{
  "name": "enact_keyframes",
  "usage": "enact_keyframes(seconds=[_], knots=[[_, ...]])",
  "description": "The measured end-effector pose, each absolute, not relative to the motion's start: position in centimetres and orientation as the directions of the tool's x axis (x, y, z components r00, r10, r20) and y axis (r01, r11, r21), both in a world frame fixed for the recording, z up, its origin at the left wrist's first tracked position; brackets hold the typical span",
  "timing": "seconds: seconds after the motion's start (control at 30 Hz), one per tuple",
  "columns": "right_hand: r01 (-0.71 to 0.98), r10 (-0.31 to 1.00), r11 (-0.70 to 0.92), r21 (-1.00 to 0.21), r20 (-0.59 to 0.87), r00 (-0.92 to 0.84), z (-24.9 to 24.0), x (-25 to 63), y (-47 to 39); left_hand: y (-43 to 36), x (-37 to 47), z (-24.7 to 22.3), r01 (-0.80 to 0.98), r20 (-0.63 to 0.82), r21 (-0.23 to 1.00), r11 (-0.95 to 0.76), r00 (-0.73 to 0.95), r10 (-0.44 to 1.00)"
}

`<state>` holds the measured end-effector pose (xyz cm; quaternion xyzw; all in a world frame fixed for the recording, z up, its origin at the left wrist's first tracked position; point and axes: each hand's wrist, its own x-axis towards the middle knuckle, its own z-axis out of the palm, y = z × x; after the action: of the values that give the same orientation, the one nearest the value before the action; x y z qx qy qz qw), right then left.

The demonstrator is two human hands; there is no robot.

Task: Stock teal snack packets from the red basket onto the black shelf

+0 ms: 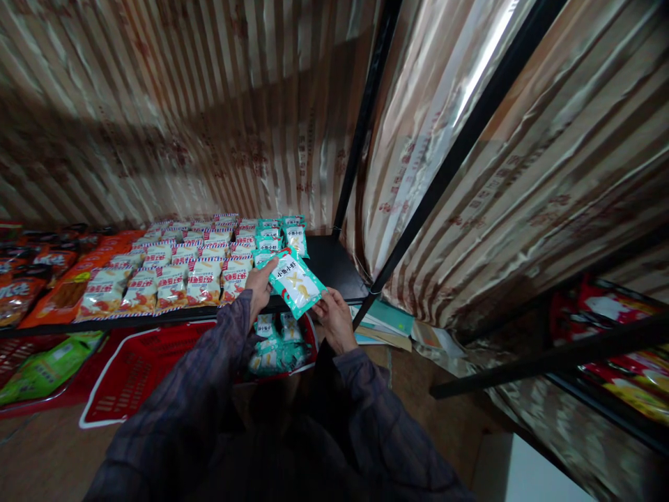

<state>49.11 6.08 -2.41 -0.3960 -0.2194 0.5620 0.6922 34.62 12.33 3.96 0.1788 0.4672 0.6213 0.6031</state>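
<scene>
A teal and white snack packet (297,282) is held up by its two sides in front of a black shelf (339,268). My left hand (260,286) grips its left edge, and my right hand (336,319) pinches its lower right corner. Behind it, similar teal packets (295,239) stand in rows on the shelf. To their left are rows of white and red snack bags (203,280). Below my hands, a red basket (312,341) holds several more teal packets (277,354).
Orange bags (63,296) lie at the shelf's left. Underneath is a red basket (151,362) beside green bags (47,369). Black posts (444,167) rise at the right, near papers (384,318) on the floor. Another shelf with red packets (621,314) is far right.
</scene>
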Motion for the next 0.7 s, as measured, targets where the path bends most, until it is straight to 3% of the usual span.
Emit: enact_keyframes(seconds=[0.17, 0.3, 0.37, 0.47, 0.57, 0.7], knots=[[-0.609, 0.962, 0.104, -0.786, -0.076, 0.263, -1.6, 48.6, 5.9, 12.7, 35.1, 4.5, -0.614, -0.321, 0.78, 0.12, -0.228, 0.919], [-0.519, 0.932, 0.167, -0.839, -0.037, 0.361, -1.9, 48.7, 6.0, 12.8, 34.8, 3.8, -0.53, -0.346, 0.825, 0.197, -0.198, 0.917], [-0.368, 0.901, 0.243, -0.897, 0.068, 0.428, -2.0, 49.1, 5.9, 12.7, 34.5, 3.1, -0.476, -0.389, 0.84, 0.262, -0.19, 0.902], [0.0, 0.828, 0.372, -0.928, 0.332, 0.452, -1.8, 49.7, 5.7, 12.2, 34.3, 2.6, -0.504, -0.446, 0.792, 0.345, -0.091, 0.891], [0.344, 0.712, 0.503, -0.793, 0.606, 0.355, -1.3, 49.9, 5.0, 11.5, 34.3, 2.8, -0.65, -0.358, 0.679, 0.341, 0.112, 0.927], [0.549, 0.566, 0.634, -0.545, 0.81, 0.15, -0.7, 49.6, 3.9, 10.7, 34.4, 4.0, -0.797, -0.199, 0.548, 0.254, 0.171, 0.965]])
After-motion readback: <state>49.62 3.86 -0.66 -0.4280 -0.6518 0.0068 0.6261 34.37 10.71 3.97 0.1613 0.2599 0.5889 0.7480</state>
